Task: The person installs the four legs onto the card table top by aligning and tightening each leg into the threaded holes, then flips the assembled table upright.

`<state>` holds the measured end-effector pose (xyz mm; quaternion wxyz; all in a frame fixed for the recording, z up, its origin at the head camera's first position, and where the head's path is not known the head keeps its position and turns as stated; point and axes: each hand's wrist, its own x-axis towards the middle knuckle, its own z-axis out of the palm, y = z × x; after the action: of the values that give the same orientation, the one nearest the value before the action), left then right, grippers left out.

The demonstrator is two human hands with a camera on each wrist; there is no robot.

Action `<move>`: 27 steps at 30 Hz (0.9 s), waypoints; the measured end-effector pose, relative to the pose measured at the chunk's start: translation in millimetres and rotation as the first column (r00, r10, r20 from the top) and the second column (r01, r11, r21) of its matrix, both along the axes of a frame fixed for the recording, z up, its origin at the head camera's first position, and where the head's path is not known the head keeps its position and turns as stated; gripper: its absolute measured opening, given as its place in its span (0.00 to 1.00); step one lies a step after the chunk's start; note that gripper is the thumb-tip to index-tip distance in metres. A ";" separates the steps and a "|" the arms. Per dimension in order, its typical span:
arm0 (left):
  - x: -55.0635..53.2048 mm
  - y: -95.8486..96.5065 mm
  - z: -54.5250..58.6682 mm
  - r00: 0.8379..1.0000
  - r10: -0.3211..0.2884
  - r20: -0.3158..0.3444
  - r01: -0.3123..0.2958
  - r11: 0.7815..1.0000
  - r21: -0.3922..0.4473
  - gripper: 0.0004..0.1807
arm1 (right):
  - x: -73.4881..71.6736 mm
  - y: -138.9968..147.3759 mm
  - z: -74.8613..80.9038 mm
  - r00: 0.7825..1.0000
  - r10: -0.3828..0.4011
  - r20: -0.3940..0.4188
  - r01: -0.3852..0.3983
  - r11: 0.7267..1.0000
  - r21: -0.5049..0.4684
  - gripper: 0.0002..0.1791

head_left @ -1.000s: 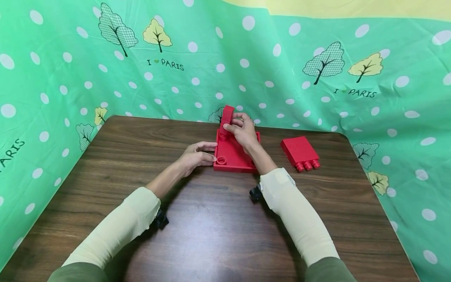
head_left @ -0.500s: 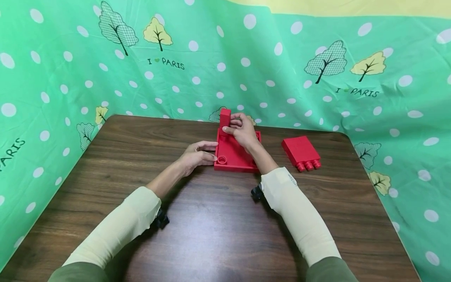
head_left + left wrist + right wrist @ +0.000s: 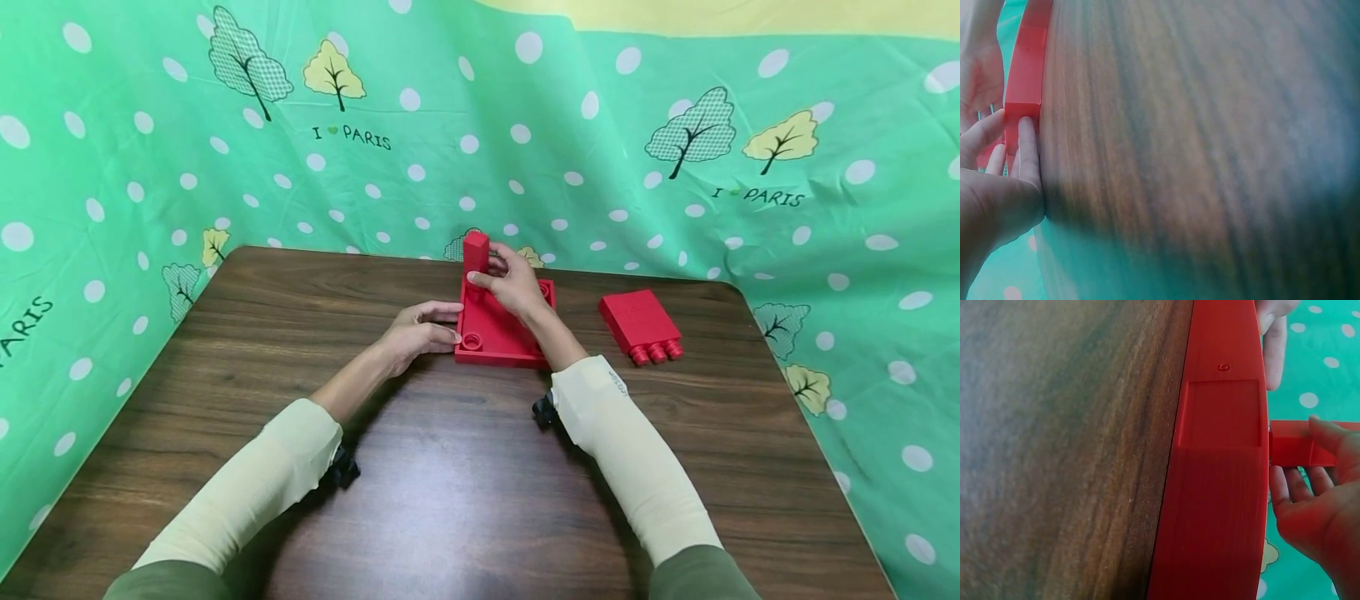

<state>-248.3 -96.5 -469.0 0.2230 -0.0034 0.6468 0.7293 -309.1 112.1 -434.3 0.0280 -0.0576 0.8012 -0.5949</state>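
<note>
A red, shallow, tray-like base (image 3: pixel 498 321) lies on the table with its raised rim up and round sockets at its corners. Over its far left corner stands a red square-sided post (image 3: pixel 476 252), pinched by my right hand (image 3: pixel 519 287) between thumb and fingers. In the right wrist view the post (image 3: pixel 1289 444) meets the base, its lower end close at the corner. My left hand (image 3: pixel 412 335) rests against the base's left side. There, thumb and fingers lie fairly straight along the rim, as the left wrist view also shows. A ring-shaped socket (image 3: pixel 472 342) shows at the near left corner.
To the right of the base lies a red block bundle (image 3: pixel 641 321) with several round pegs facing the near side. The wooden table (image 3: pixel 420 500) ends at the back against a green dotted curtain (image 3: pixel 465 117).
The post leaned to the right a second ago, then came upright and has turned, showing a corner edge towards me. My right hand has shifted slightly left with it. The left hand stays put.
</note>
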 end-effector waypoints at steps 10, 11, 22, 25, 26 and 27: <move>0.2 -0.5 0.1 1.000 0.001 0.002 -0.001 1.000 0.004 0.38 | -2.0 1.6 -2.9 1.000 -0.018 -0.017 0.019 0.997 0.068 0.34; 0.6 -0.4 0.5 1.000 0.002 0.002 -0.002 1.000 0.005 0.38 | -2.5 1.7 -3.1 0.999 -0.028 -0.015 0.029 0.997 0.068 0.34; 2.2 -0.4 2.3 1.000 0.005 0.007 -0.005 1.000 0.002 0.39 | 1.4 6.6 2.4 0.999 -0.038 0.021 0.037 0.999 0.034 0.33; 2.2 -0.7 2.4 1.000 0.007 0.011 -0.007 1.000 0.004 0.39 | 3.5 8.6 3.5 0.999 -0.035 0.028 0.035 0.999 0.027 0.32; 2.1 -0.9 2.4 1.000 0.008 0.011 -0.008 1.000 0.004 0.39 | 4.1 9.0 3.8 0.999 -0.038 0.029 0.037 0.999 0.029 0.32; 1.9 -1.0 2.3 1.000 0.009 0.011 -0.009 1.000 0.002 0.39 | 4.6 9.5 3.9 0.999 -0.040 0.026 0.040 0.999 0.032 0.31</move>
<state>-246.3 -97.6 -466.7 0.2232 -0.0100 0.6449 0.7309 -304.5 121.6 -430.4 0.0275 -0.0333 0.8112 -0.5832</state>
